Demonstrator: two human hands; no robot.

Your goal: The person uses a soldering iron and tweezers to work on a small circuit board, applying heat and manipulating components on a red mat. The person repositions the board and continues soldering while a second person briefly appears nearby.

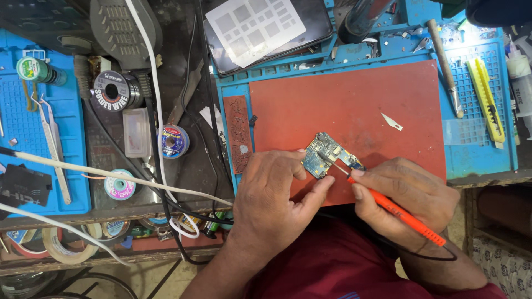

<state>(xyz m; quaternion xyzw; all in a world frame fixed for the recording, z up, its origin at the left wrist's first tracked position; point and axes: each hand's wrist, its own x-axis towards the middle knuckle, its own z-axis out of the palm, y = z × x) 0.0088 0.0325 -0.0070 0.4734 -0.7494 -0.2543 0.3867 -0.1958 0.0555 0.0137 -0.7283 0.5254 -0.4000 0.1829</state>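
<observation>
Circuit board (327,155) sits pinched in our left hand (271,199) on the red mat (354,105), while our right hand (407,196) grips an orange probe (396,209) touching it.

Solder wire spool (112,90), yellow utility knife (486,99), tweezers (54,145)
</observation>
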